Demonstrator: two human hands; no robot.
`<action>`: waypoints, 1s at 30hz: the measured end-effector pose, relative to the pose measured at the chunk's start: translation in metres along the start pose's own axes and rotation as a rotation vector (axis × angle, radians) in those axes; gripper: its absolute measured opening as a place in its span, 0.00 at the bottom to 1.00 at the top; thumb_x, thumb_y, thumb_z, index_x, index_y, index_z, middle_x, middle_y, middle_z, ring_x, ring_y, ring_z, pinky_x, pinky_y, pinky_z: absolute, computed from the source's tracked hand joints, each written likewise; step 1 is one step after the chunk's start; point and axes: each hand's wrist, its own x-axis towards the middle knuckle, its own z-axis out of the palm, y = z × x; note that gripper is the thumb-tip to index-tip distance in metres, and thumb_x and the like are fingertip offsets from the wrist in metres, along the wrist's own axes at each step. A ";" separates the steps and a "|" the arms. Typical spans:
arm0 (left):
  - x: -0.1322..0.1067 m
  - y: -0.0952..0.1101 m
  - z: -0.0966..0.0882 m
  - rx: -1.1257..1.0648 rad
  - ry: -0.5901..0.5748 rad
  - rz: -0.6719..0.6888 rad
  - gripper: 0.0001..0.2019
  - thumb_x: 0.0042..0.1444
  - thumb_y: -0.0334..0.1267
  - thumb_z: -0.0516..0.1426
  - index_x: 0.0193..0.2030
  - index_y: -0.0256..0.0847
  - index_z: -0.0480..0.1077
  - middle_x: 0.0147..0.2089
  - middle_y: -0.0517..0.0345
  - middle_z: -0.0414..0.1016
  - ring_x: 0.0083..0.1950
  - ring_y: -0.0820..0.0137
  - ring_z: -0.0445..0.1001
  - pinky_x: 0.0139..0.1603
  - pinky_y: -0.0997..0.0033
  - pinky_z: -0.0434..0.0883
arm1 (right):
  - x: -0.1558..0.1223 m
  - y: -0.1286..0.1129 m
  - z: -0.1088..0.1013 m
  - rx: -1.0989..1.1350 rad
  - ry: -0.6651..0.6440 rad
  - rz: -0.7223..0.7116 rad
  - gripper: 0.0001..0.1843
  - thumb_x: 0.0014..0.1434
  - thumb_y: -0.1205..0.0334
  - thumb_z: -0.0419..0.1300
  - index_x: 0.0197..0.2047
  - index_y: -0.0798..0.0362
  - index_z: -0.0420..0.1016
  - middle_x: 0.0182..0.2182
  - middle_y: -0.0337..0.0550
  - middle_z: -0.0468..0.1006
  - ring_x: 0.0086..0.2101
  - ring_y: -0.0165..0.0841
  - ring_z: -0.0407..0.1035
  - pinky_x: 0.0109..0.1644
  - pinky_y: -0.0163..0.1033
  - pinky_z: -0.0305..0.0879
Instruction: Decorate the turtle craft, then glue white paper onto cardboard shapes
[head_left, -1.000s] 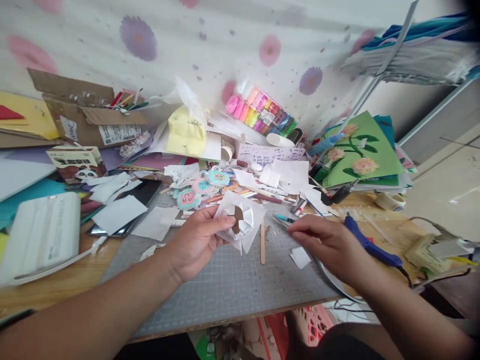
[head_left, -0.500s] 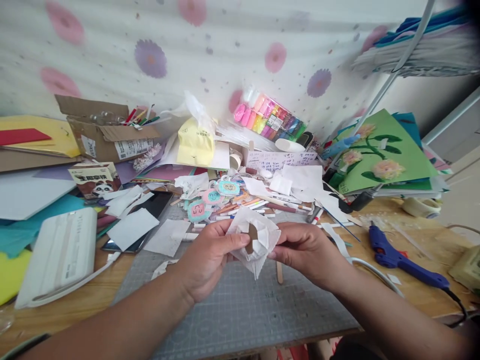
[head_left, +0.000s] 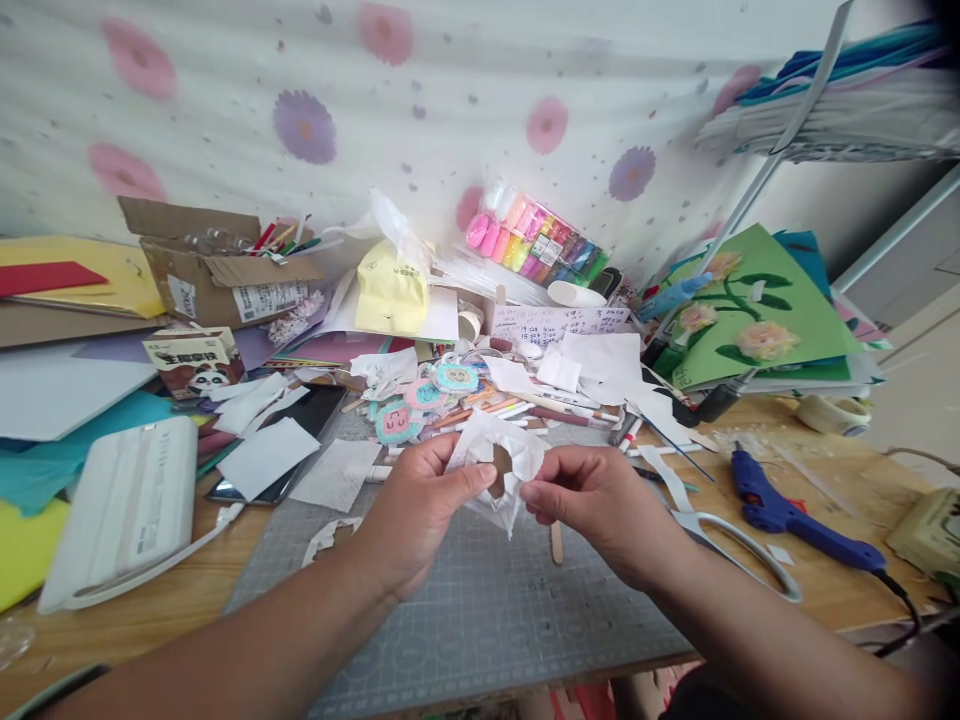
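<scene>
My left hand (head_left: 420,505) grips a thin white paper sheet (head_left: 480,438) in front of me, its thumb pressed over the inner folds. Framed by those folds is a brown patch (head_left: 502,472) that looks like cardboard. At the sheet's right edge, the thumb and fingers of my right hand (head_left: 600,505) pinch the paper. Both hands hover above a grey cutting mat (head_left: 517,620). A wooden craft stick (head_left: 556,543) lies just under the right hand, and a torn white paper scrap (head_left: 330,540) rests beside the left wrist.
Scissors with grey-white handles (head_left: 780,580) lie by my right forearm, partly covered. Further right is a blue glue gun (head_left: 802,525). Pens, paper scraps and pastel decorated tags (head_left: 397,422) crowd the back of the mat. A white power bank (head_left: 124,510) with a cable sits left.
The paper and both hands have shifted slightly left and up in view. My right fingers have moved a little along the paper's right edge. More of the scissors now shows.
</scene>
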 end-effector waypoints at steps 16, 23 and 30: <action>-0.002 -0.002 -0.001 -0.058 -0.041 -0.105 0.08 0.48 0.35 0.60 0.36 0.35 0.71 0.31 0.56 0.74 0.33 0.69 0.70 0.36 0.69 0.64 | 0.004 0.007 -0.003 0.355 -0.057 -0.010 0.14 0.45 0.56 0.69 0.21 0.57 0.74 0.17 0.37 0.73 0.21 0.25 0.64 0.27 0.32 0.58; -0.002 -0.001 0.001 0.034 -0.008 -0.014 0.05 0.49 0.35 0.60 0.33 0.36 0.71 0.29 0.59 0.74 0.32 0.71 0.68 0.35 0.72 0.64 | 0.004 0.006 0.008 0.262 0.099 -0.028 0.17 0.47 0.53 0.66 0.20 0.55 0.68 0.15 0.34 0.69 0.19 0.24 0.60 0.26 0.32 0.55; -0.003 -0.002 0.001 0.079 0.047 0.007 0.04 0.48 0.35 0.60 0.31 0.37 0.71 0.29 0.60 0.74 0.32 0.69 0.69 0.35 0.72 0.65 | 0.007 0.005 0.018 0.020 0.245 -0.045 0.17 0.51 0.50 0.61 0.21 0.53 0.66 0.15 0.32 0.64 0.18 0.25 0.59 0.23 0.33 0.54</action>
